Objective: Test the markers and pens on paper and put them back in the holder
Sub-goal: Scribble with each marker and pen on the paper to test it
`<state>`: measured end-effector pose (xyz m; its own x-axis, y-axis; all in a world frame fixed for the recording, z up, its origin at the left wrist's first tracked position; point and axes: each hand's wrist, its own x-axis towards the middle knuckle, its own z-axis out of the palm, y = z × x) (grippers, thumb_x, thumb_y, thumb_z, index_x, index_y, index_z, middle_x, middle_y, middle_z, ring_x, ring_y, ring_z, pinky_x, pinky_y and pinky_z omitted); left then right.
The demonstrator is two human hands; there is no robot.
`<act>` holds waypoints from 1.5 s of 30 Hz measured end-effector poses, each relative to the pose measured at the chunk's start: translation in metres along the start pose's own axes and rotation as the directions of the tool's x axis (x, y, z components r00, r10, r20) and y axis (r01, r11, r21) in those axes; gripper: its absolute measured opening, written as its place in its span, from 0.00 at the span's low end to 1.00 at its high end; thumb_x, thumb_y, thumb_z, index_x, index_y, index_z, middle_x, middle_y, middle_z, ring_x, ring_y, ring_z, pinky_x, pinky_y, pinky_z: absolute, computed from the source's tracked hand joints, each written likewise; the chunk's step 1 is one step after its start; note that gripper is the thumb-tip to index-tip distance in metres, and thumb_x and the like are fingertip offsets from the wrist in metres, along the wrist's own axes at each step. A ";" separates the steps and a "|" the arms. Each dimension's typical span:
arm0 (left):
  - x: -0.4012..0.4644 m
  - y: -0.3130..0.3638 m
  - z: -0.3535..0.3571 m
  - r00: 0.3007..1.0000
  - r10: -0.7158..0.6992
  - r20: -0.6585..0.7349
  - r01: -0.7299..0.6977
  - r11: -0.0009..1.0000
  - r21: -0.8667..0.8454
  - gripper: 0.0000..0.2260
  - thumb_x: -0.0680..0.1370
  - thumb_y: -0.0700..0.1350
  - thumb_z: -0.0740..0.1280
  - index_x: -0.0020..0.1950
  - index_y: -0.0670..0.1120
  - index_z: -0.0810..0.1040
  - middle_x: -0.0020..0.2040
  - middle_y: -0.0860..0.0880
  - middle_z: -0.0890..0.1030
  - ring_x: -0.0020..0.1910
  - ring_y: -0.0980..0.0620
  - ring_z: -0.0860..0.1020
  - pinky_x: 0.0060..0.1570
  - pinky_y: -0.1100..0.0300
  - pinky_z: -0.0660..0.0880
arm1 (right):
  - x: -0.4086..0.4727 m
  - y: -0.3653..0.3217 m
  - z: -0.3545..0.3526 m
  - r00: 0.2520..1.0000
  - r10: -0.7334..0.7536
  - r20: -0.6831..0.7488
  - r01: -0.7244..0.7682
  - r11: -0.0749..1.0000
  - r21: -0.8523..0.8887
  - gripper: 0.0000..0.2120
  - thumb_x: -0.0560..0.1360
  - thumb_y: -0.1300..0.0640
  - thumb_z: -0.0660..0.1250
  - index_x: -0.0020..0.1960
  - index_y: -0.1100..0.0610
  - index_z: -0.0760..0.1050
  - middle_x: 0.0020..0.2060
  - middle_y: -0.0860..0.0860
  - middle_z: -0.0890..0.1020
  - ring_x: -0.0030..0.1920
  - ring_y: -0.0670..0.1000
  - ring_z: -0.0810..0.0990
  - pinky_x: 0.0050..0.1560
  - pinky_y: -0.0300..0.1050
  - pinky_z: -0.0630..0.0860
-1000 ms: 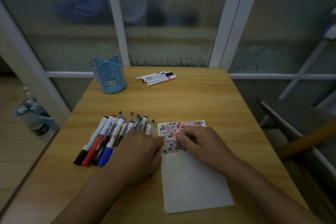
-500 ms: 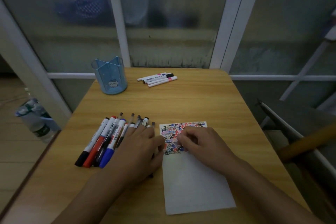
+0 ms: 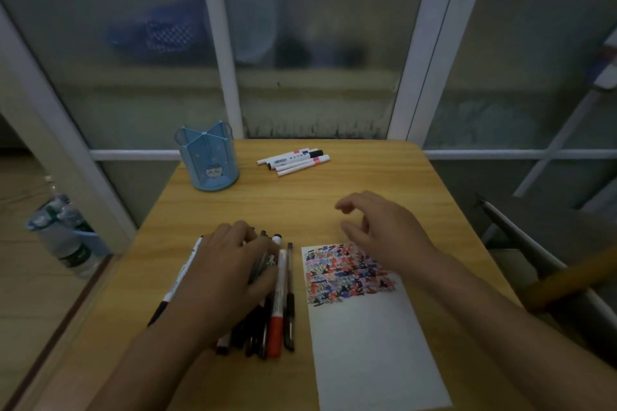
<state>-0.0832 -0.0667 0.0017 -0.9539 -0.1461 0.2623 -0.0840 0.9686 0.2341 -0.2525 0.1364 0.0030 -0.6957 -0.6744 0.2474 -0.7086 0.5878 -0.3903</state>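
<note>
Across the wooden counter I see the white paper lying near my right side, its upper part packed with coloured test marks and now uncovered: half a second ago my right hand pressed on those marks, and it has lifted off and hangs above the counter beyond the paper, fingers loosely curled, holding nothing. My left hand has slid over the pile of markers and pens just left of the paper, fingers bent round them in a gathering grip. I judge the testing done and the return about to start. The blue holder stands at the far left corner, seemingly empty, with four white markers lying beside it. Behind runs a frosted glass partition; water bottles stand on the floor at left
</note>
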 end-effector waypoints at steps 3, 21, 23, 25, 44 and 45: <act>0.003 -0.008 -0.004 0.999 -0.037 0.010 0.038 0.999 -0.023 0.14 0.78 0.59 0.62 0.62 0.60 0.75 0.52 0.58 0.69 0.50 0.58 0.67 0.48 0.59 0.69 | 0.052 -0.001 0.009 0.998 -0.057 0.019 0.059 0.988 -0.144 0.19 0.80 0.49 0.64 0.71 0.45 0.70 0.65 0.42 0.75 0.52 0.44 0.77 0.47 0.42 0.73; 0.015 -0.063 -0.012 0.988 -0.151 -0.045 0.142 0.977 -0.159 0.15 0.78 0.56 0.63 0.64 0.61 0.74 0.56 0.60 0.70 0.55 0.60 0.69 0.51 0.61 0.69 | 0.176 0.017 0.075 0.994 -0.109 0.018 0.109 0.952 -0.286 0.12 0.80 0.57 0.64 0.61 0.47 0.77 0.59 0.47 0.78 0.57 0.52 0.77 0.48 0.48 0.75; 0.015 -0.063 -0.011 0.987 -0.152 -0.048 0.142 0.976 -0.164 0.15 0.78 0.56 0.63 0.65 0.61 0.74 0.56 0.61 0.70 0.55 0.60 0.69 0.51 0.61 0.69 | 0.176 0.018 0.074 0.993 -0.114 0.018 0.115 0.954 -0.276 0.11 0.79 0.56 0.67 0.60 0.47 0.77 0.58 0.46 0.79 0.56 0.50 0.77 0.47 0.47 0.75; 0.015 -0.061 -0.010 0.987 -0.151 -0.049 0.141 0.975 -0.172 0.14 0.78 0.56 0.63 0.64 0.62 0.74 0.56 0.62 0.70 0.55 0.61 0.69 0.52 0.61 0.70 | 0.175 0.019 0.073 0.993 -0.119 0.018 0.119 0.956 -0.268 0.10 0.78 0.56 0.68 0.59 0.47 0.77 0.57 0.46 0.79 0.55 0.50 0.77 0.47 0.46 0.75; 0.010 -0.055 -0.015 0.990 -0.129 -0.055 0.117 0.976 -0.184 0.13 0.79 0.55 0.62 0.63 0.61 0.75 0.55 0.63 0.70 0.54 0.62 0.70 0.52 0.60 0.72 | 0.159 0.014 0.063 0.994 -0.054 0.090 0.071 0.977 -0.200 0.03 0.80 0.54 0.65 0.52 0.47 0.76 0.49 0.45 0.78 0.50 0.47 0.75 0.47 0.45 0.76; 0.010 -0.055 -0.015 0.991 -0.126 -0.052 0.115 0.977 -0.178 0.13 0.79 0.55 0.63 0.63 0.62 0.74 0.56 0.63 0.70 0.54 0.62 0.69 0.52 0.60 0.72 | 0.156 0.014 0.061 0.995 -0.052 0.091 0.069 0.980 -0.187 0.03 0.80 0.53 0.65 0.52 0.47 0.76 0.49 0.44 0.78 0.50 0.46 0.76 0.48 0.44 0.77</act>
<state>-0.0838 -0.1239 0.0053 -0.9195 -0.2771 0.2789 -0.1403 0.8940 0.4255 -0.3636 0.0120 -0.0180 -0.6441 -0.7420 0.1860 -0.7642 0.6132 -0.1998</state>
